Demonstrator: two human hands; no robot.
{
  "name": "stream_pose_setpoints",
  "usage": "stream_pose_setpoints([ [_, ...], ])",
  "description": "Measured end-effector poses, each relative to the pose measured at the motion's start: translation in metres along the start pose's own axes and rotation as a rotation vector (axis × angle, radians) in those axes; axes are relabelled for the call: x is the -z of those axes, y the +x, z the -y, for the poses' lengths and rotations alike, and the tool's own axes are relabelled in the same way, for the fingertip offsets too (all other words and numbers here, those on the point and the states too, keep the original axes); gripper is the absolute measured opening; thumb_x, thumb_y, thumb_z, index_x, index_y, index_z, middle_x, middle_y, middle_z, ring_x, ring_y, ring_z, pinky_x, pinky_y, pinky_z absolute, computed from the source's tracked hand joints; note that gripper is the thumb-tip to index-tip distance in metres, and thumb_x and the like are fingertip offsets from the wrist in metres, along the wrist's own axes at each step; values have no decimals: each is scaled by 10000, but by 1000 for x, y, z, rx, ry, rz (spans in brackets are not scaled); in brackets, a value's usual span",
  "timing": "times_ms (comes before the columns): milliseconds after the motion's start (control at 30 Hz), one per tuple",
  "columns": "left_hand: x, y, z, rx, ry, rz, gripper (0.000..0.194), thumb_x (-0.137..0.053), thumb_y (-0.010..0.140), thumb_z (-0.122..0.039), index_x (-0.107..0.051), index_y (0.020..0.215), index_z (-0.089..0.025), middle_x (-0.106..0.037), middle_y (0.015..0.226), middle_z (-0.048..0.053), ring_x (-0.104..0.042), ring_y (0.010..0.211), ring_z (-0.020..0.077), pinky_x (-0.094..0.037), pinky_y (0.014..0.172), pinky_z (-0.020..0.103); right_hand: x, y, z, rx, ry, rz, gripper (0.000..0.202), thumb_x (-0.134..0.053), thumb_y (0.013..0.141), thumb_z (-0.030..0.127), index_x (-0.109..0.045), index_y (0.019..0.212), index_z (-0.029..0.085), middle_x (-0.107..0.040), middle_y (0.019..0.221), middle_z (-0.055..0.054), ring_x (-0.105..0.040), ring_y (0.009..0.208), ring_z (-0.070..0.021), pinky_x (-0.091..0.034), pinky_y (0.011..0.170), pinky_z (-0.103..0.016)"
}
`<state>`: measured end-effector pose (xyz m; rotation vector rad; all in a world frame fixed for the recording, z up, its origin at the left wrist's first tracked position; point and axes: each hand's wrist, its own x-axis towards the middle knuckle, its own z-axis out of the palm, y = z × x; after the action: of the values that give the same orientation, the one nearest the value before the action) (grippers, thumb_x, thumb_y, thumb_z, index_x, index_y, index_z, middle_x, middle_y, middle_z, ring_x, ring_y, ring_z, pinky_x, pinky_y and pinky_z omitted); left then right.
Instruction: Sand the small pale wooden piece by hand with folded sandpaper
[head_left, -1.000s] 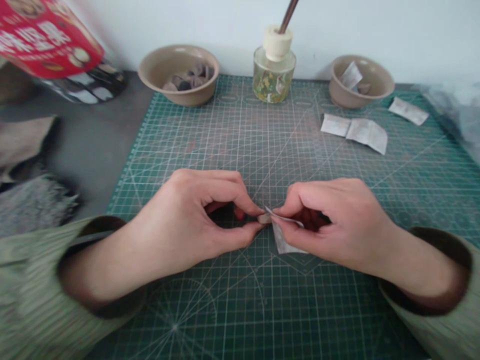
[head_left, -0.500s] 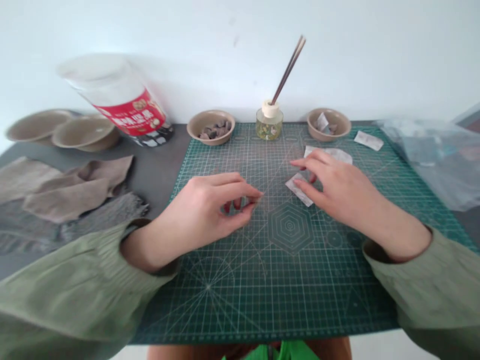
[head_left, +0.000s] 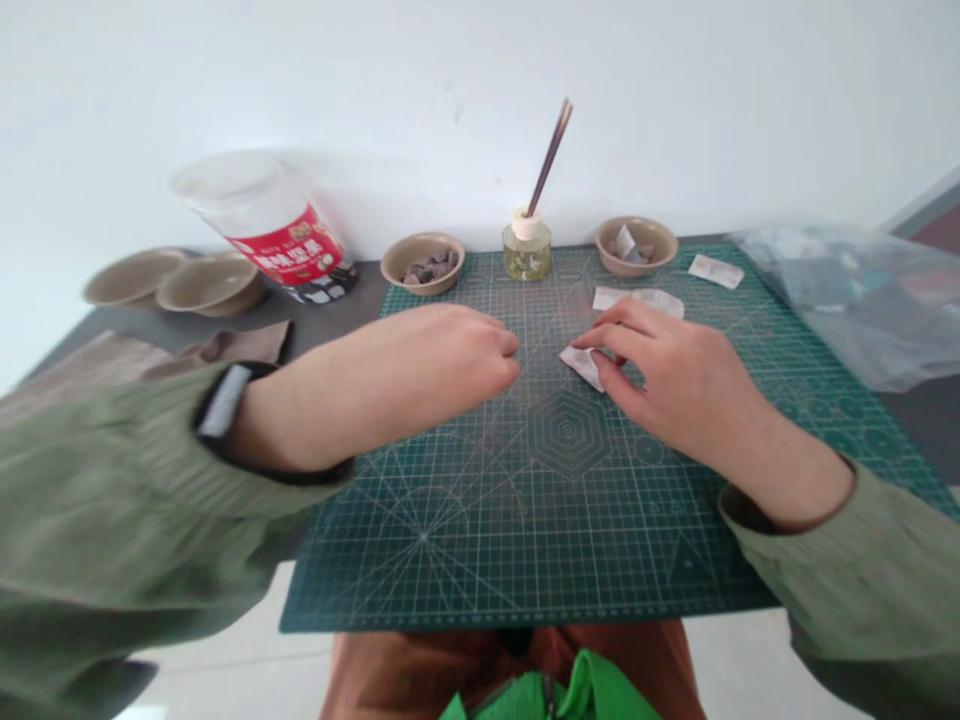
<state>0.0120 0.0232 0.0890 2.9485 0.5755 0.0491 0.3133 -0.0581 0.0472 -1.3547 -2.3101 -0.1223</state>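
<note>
While right hand [head_left: 686, 378] arches | paper slip [head_left: 580, 367] on mat [head_left: 480, 560] | at its fingertips [head_left: 603, 367]

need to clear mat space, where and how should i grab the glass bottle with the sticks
Probably around the bottle's glass body, from the front: it stands upright with the wall behind, and the sticks rise from its top.

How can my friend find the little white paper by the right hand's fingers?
Find the big green mat with grid lines, then the right hand over it. Look at its thumb and fingertips for a small pale paper piece. Unlike the other pale pieces farther back on the mat, this one is right at the fingertips.
</note>
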Motion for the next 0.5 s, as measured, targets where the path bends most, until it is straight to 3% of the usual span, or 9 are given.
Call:
stream_pose_setpoints([
  [167,1,-3,16,-6,-219,-30,275,-895,987,-40,-880,823,-261,-827,862,2,-741,742,204,-603,829,334,-3,2,3,2,131,-37,273,-695,1202,127,-917,1359,152,-947,1375,-184,-914,1111,-365,-675,908,-488],
  [267,-8,-14,7,84,-508,-321,87,-918,1137,-302,-1000,1151,-277,-940,1034,49,-786,782,181,-634,771,311,-6,8,7,-8,322,-94,269,-717,1186,131,-881,1394,180,-945,1335,-150,-898,1020,-302,-681,886,-444],
  [333,-23,-20,-3,261,-910,-581,151,-1077,1018,-302,-1011,1143,-250,-913,961,47,-754,758,166,-650,751,296,-9,14,11,-9,463,-130,221,-728,1201,169,-863,1372,200,-953,1288,-121,-885,949,-259,-666,820,-398],
  [400,-41,-23,-11,313,-993,-675,259,-1097,1047,-366,-1008,1251,-234,-932,1028,61,-810,840,174,-695,794,292,-14,22,15,-30,571,-176,158,-727,1238,236,-852,1332,212,-955,1211,-95,-877,904,-233,-650,756,-359],
  [500,-66,-22,-16,380,-1114,-739,350,-1083,1099,-511,-962,1216,-204,-987,1065,89,-925,877,221,-784,814,321,-28,32,21,1,621,-285,147,-705,1251,260,-849,1264,230,-945,1154,-90,-882,922,-235,-667,728,-344],
])
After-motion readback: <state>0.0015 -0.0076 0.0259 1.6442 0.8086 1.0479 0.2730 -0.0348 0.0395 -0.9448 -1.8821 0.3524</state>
